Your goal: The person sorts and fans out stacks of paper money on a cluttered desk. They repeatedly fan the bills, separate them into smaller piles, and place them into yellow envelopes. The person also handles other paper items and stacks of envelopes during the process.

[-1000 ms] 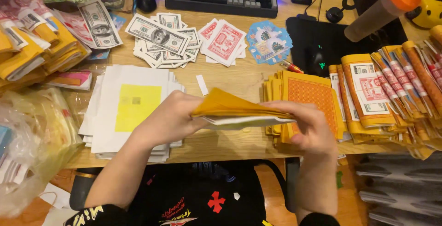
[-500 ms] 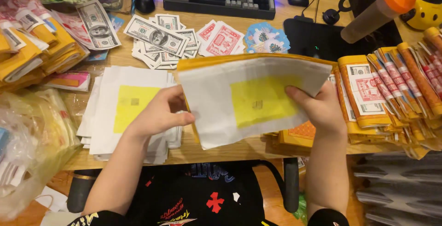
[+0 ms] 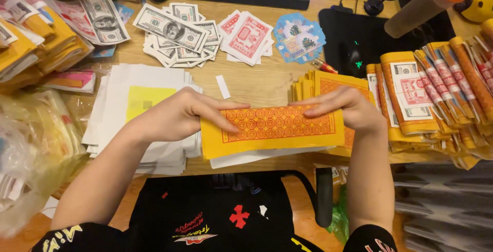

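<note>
Head view: hands (image 3: 179, 116) around yellow paper bundle (image 3: 272, 131)

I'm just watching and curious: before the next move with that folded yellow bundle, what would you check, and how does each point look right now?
1. Left hand on the yellow bundle: ok, fingers lie flat on top.
2. Right hand on the bundle: ok, grips its right end.
3. White sheets tucked inside: not ok, an edge sticks out below.
4. Orange-printed stack behind: ok, neatly piled.
5. White paper pile at left: ok, within reach.
6. Fold crisp: cannot tell.
</note>
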